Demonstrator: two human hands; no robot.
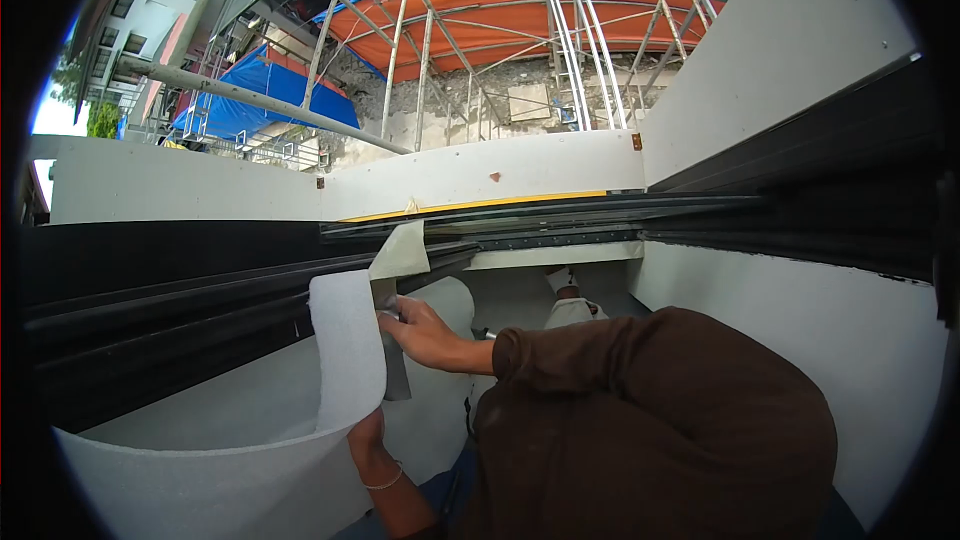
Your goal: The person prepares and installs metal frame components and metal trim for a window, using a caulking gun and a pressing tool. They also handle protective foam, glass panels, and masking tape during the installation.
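Beside the black frame [200, 285], my right hand [425, 332] is pinching a grey strip [397, 380] next to the curling white sheet [348, 340]; my left hand [368, 430] is reaching below, its grip undeterminable.

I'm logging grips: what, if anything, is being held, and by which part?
The right hand pinches a narrow grey strip by its upper part, beside the white sheet. The left hand has its fingers hidden; its hold cannot be told.
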